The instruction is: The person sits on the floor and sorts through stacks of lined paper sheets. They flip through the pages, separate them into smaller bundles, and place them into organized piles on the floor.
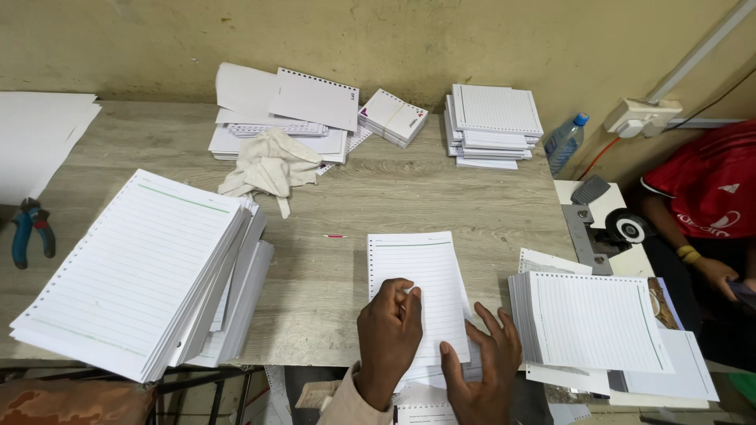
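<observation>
Head view: the lower end of the sheets point(417, 287) at the table's near edge is hidden under both hands, and the wrists run out of the frame at the bottom. Whether the sheets form one leaf or a thin pile is hard to tell; more paper edges show beneath them by the right hand point(482, 376). A person in a red shirt point(713, 185) at the right is cut off by the frame, as is the white paper at far left.

The sheets lie between the two hands, at front centre of the table point(394, 193). The left hand point(388, 334) presses on them with curled fingers, gripping nothing. The right hand lies flat and spread on their right edge, thumb on the paper.

The sheets are white, ruled, with punched holes down the left side. The table is pale grey wood grain. A tall fanned stack point(138, 275) stands left, a smaller ruled stack point(587, 323) just right of the right hand. A crumpled cloth point(270, 168) lies behind.
</observation>
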